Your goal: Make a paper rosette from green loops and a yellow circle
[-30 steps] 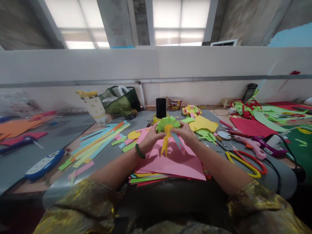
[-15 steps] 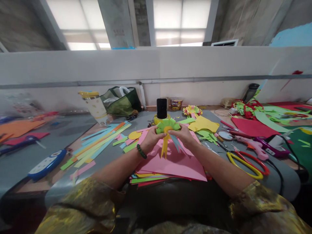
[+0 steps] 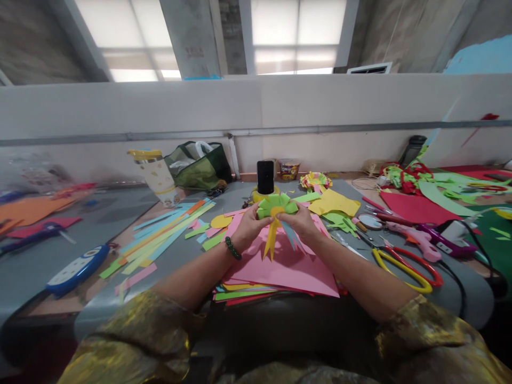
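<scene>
Between my two hands is a paper rosette (image 3: 277,204) with green looped petals, a yellow round centre and yellow and light blue ribbon tails hanging down. My left hand (image 3: 251,224) grips its left edge, thumb on the front near the centre. On the other side my right hand (image 3: 301,221) pinches the right edge the same way; the fingers behind the petals are hidden. Under the rosette lies a stack of coloured paper (image 3: 280,272) with pink sheets on top. A green bead bracelet (image 3: 232,248) circles my left wrist.
Paper strips (image 3: 164,234) spread at left beside a tumbler (image 3: 156,178) and a blue case (image 3: 78,270). A phone (image 3: 265,177) stands upright ahead, near a finished paper flower (image 3: 316,181). Scissors (image 3: 404,269), a pink glue gun (image 3: 416,240) and yellow paper (image 3: 334,204) lie at right.
Almost nothing differs. The rosette's face is tilted slightly more upright, while both hands keep their hold in the same place.
</scene>
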Demonstrator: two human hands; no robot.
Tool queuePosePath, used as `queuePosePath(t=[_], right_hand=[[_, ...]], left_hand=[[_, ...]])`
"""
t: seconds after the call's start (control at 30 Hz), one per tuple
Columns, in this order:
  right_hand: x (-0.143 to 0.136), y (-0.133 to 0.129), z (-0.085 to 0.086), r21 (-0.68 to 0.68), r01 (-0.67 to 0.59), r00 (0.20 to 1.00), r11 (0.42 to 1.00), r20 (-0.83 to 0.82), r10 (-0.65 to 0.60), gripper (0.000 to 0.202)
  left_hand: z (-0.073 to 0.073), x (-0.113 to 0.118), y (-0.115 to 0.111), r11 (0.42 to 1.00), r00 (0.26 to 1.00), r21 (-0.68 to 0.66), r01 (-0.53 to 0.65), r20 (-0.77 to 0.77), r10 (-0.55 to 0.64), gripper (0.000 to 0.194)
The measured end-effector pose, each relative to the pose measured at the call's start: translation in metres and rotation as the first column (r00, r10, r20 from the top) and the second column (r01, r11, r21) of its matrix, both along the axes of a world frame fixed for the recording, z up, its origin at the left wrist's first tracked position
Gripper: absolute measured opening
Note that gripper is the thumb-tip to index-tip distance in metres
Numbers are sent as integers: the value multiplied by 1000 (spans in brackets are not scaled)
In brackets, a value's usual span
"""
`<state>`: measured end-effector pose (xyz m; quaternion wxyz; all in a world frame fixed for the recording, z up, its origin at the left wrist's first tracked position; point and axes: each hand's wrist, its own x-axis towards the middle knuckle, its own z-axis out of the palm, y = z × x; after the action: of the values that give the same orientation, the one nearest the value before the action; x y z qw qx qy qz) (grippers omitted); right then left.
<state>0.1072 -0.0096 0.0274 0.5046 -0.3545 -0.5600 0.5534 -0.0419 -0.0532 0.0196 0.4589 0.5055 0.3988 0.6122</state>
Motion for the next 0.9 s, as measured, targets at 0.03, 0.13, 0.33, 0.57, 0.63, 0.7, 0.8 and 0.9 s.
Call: queuePosePath(t=[0.03, 0.13, 0.33, 0.57, 0.63, 0.7, 0.8, 0.9], right_hand=[[0, 0, 0, -2, 0, 1000, 1000, -2, 0, 35], [-1, 1, -1, -7, -16, 1000, 1000, -5, 16, 34], [3, 1, 1, -35, -125, 992, 992, 13, 125, 34], [7, 9, -3, -63, -208, 975, 976, 67, 212, 33], [7, 9, -4, -59, -212, 973, 976, 76, 216, 33], [7, 8, -3, -57, -221, 971, 974, 85, 225, 34], [7, 5, -2, -56, -227, 969, 972, 85, 231, 35], [6, 3, 0, -64, -236, 968, 970, 76, 241, 36]], left_hand=[[1, 0, 0, 1000, 1000, -7, 0, -2, 0, 43], [2, 2, -2, 1000, 1000, -23, 0, -1, 0, 42], [4, 0, -1, 999, 999, -28, -40, 34, 41, 44], [9, -8, -1, 990, 990, -119, -76, 108, 89, 47], [10, -9, -2, 982, 990, -177, -60, 115, 82, 45], [10, -10, -1, 973, 990, -227, -44, 121, 73, 42], [8, -10, 0, 963, 989, -267, -39, 130, 76, 37], [7, -8, 2, 962, 985, -267, -62, 141, 103, 32]])
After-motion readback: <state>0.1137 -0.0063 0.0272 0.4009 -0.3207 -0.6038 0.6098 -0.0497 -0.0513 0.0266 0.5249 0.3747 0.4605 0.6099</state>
